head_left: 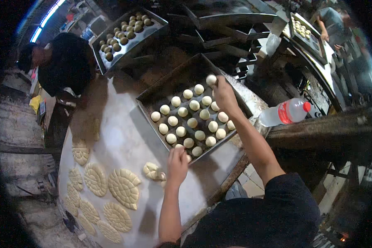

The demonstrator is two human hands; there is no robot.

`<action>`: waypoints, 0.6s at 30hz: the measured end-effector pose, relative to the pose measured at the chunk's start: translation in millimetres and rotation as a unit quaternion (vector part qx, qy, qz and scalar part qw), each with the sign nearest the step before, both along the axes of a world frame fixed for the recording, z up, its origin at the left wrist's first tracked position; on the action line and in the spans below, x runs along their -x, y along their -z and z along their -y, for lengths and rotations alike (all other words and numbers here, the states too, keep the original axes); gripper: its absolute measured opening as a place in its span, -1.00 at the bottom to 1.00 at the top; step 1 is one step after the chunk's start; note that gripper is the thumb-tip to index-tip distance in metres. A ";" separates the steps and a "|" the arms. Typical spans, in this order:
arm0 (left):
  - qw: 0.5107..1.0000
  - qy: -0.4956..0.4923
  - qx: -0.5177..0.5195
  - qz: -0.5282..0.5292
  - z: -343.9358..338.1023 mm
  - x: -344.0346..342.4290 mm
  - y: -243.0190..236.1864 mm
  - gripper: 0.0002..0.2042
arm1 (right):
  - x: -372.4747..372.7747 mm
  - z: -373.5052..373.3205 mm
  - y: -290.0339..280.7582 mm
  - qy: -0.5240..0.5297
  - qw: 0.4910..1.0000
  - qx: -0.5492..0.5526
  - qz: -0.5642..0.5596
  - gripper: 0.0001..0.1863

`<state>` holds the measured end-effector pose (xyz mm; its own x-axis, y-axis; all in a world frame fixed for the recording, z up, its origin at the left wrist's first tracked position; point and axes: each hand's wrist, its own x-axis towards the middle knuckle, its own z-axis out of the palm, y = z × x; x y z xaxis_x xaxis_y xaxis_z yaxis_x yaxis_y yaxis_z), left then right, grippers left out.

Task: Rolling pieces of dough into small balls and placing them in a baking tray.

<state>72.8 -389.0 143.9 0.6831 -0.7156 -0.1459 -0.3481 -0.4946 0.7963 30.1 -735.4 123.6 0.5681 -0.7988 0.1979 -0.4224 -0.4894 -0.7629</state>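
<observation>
A dark metal baking tray (151, 134) lies tilted across the table, with rows of round pale dough balls (194, 105) in it. At the tray's far right side, my right hand (224, 94) pinches a dough ball (211, 79) in its fingertips. My left hand (178, 165) is at the near corner, its fingers curled down over the tray's rim. Dough balls show beside those fingers; what they grip is hidden. Just left of it lies a small torn piece of dough (151, 170). Flat dough rounds marked into segments (124, 188) spread over the left of the table.
The pale table (120, 120) ends at a worn edge near me. A clear bottle with a red cap (285, 112) lies at the right. Another tray of dough balls (130, 41) stands at the back left, near a person in dark clothes (66, 62). Stacked metal trays (231, 25) are behind.
</observation>
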 end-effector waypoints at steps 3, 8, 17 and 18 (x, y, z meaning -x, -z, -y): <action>0.987 0.127 0.023 0.095 113.9 -25.5 0.8 -0.66 | -22.8 25.0 7.7 -0.031 0.968 0.047 -0.244 -0.65; 0.922 0.256 -0.162 0.240 229.2 -48.3 26.2 -0.34 | -11.8 24.4 19.0 -0.008 0.977 0.109 -0.186 -0.52; 0.960 0.195 -0.107 0.169 245.4 -69.9 39.1 -0.39 | -21.2 40.0 23.7 -0.115 0.975 0.109 -0.152 -0.47; 0.966 0.174 -0.083 0.170 225.0 -67.4 35.1 -0.43 | -16.1 35.5 21.1 -0.103 0.976 0.095 -0.167 -0.46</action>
